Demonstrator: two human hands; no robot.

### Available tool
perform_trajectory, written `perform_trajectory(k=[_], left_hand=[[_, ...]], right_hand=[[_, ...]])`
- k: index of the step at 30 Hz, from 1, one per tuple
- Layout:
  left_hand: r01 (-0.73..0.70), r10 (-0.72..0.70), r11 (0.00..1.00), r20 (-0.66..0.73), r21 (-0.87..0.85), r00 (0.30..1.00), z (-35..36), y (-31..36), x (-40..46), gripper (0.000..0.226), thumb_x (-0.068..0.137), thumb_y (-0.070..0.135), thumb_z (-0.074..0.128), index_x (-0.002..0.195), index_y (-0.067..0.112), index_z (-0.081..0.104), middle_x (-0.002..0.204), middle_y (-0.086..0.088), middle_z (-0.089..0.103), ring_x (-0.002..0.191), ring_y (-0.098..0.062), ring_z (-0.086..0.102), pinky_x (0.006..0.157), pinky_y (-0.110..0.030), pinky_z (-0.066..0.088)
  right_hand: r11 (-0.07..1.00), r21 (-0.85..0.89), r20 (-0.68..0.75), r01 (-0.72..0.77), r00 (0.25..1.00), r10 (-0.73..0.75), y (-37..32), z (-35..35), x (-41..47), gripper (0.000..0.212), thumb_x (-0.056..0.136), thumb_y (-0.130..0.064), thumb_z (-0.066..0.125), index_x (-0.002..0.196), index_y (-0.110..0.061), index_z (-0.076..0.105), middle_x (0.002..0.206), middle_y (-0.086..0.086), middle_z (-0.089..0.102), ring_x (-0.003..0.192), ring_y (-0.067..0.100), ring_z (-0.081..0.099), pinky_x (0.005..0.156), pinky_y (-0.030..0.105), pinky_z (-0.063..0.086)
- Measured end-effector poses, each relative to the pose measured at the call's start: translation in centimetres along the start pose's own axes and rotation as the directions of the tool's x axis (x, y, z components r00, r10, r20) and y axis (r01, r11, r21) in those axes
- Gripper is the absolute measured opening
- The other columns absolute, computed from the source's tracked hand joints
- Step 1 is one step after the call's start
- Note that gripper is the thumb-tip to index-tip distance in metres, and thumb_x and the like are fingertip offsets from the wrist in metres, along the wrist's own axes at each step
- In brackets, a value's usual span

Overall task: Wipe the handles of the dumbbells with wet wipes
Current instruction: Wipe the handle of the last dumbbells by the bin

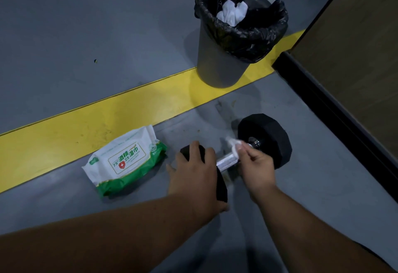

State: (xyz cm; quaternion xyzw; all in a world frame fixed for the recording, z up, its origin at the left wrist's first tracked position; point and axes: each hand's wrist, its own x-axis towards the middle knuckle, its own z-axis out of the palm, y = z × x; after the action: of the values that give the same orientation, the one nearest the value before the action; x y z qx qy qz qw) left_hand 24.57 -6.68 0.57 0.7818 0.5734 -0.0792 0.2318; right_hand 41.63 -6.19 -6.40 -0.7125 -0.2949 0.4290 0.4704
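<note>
The dumbbell (247,154) is laid on the grey floor (86,46), just below the trash bin (234,36), w/ its chrome knurled handle (227,162) exposed between the two black heads. The near head is pressed down by the left hand (193,171), fingers (195,146) draped over its top edge and curled on it, prob. so the weight is kept from rolling while it is rubbed. A wet wipe (233,145) is pinched in the right hand (257,163) and held against the handle's far end, next to the far head. The wipes pack (126,160) is left just left of the dumbbell, within reach for a fresh sheet; its label reads "75°" and "酒精卫生湿巾", w/ a red cross-shield logo. White crumpled wipes (232,13) are seen in the black-lined bin, kept close, presumably for disposal. The bin is stood on a yellow floor stripe (86,128).
</note>
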Motion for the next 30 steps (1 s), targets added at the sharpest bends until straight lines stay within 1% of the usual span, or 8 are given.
perform_trajectory(k=[4,9,15,17,21,24,27,30], left_hand=[[0.006,-0.002,0.999,0.132,-0.035,0.991,-1.8,-1.2,1.9,0.108,0.036,0.077,0.082,0.123,0.031,0.039,0.127,-0.003,0.023,0.110,-0.031,0.043,0.090,-0.051,0.053],[-0.063,0.071,0.997,0.175,-0.050,0.982,-2.1,-1.4,2.8,0.101,0.035,0.076,0.082,0.117,0.031,0.043,0.121,-0.001,0.033,0.103,-0.026,0.044,0.088,-0.044,0.053],[-0.050,0.064,0.995,0.159,-0.092,0.985,-1.7,-1.8,2.9,0.103,0.030,0.077,0.083,0.113,0.032,0.042,0.119,0.001,0.031,0.104,-0.027,0.042,0.087,-0.045,0.054],[-0.075,0.085,0.994,0.145,-0.074,0.986,-1.6,-1.8,2.9,0.103,0.031,0.078,0.083,0.114,0.031,0.043,0.117,0.000,0.033,0.102,-0.027,0.043,0.086,-0.043,0.053],[-0.089,0.095,0.994,0.129,-0.056,0.987,-1.6,-1.9,3.0,0.102,0.032,0.080,0.080,0.113,0.032,0.043,0.115,-0.001,0.035,0.099,-0.027,0.043,0.084,-0.044,0.053],[-0.072,0.080,0.996,0.141,-0.061,0.987,-1.5,-1.9,3.0,0.106,0.031,0.079,0.082,0.117,0.033,0.041,0.118,-0.001,0.033,0.104,-0.029,0.043,0.088,-0.046,0.053],[-0.069,0.078,0.995,0.146,-0.067,0.986,-1.5,-2.0,2.9,0.104,0.031,0.079,0.082,0.115,0.033,0.041,0.116,0.000,0.032,0.104,-0.029,0.042,0.087,-0.047,0.054],[-0.077,0.084,0.995,0.127,-0.062,0.988,-1.5,-1.9,2.9,0.099,0.030,0.079,0.081,0.108,0.033,0.041,0.113,0.001,0.033,0.100,-0.027,0.043,0.085,-0.046,0.055]], right_hand=[[0.987,0.149,-0.068,-0.063,0.995,0.074,0.6,0.9,-0.8,0.021,0.097,-0.028,0.066,0.116,-0.028,0.075,0.082,-0.011,0.069,0.072,0.005,0.058,0.074,0.027,0.051],[0.999,0.019,0.266,-0.050,0.963,0.043,0.9,2.1,-3.6,0.020,0.096,-0.016,0.067,0.112,-0.023,0.077,0.114,-0.007,0.075,0.111,0.003,0.067,0.099,0.019,0.051],[0.999,0.034,-0.170,-0.023,0.985,0.028,0.3,-0.2,-0.4,0.026,0.100,-0.028,0.061,0.124,-0.029,0.072,0.061,-0.002,0.053,0.053,0.012,0.045,0.051,0.020,0.044],[0.987,0.154,-0.036,-0.037,0.998,0.043,0.9,1.8,-2.0,0.024,0.100,-0.024,0.062,0.120,-0.026,0.073,0.071,-0.006,0.066,0.063,0.008,0.059,0.063,0.023,0.050],[0.990,-0.114,0.298,0.084,0.954,-0.046,0.4,2.3,-3.4,0.020,0.098,-0.022,0.064,0.111,-0.029,0.077,0.106,-0.015,0.076,0.106,0.000,0.068,0.095,0.020,0.050],[0.964,-0.251,0.125,0.087,0.990,-0.057,-0.1,-0.4,-0.3,0.021,0.099,-0.033,0.062,0.113,-0.028,0.077,0.072,-0.020,0.070,0.070,-0.001,0.062,0.077,0.029,0.051],[0.998,-0.061,-0.122,0.000,0.992,-0.007,0.3,-0.1,0.2,0.028,0.099,-0.034,0.062,0.124,-0.027,0.072,0.072,-0.016,0.063,0.063,0.006,0.051,0.068,0.030,0.050],[0.996,0.056,0.109,-0.063,0.992,0.057,1.2,2.2,-3.1,0.028,0.096,-0.031,0.066,0.122,-0.023,0.073,0.103,-0.010,0.075,0.094,0.004,0.068,0.092,0.029,0.051]])
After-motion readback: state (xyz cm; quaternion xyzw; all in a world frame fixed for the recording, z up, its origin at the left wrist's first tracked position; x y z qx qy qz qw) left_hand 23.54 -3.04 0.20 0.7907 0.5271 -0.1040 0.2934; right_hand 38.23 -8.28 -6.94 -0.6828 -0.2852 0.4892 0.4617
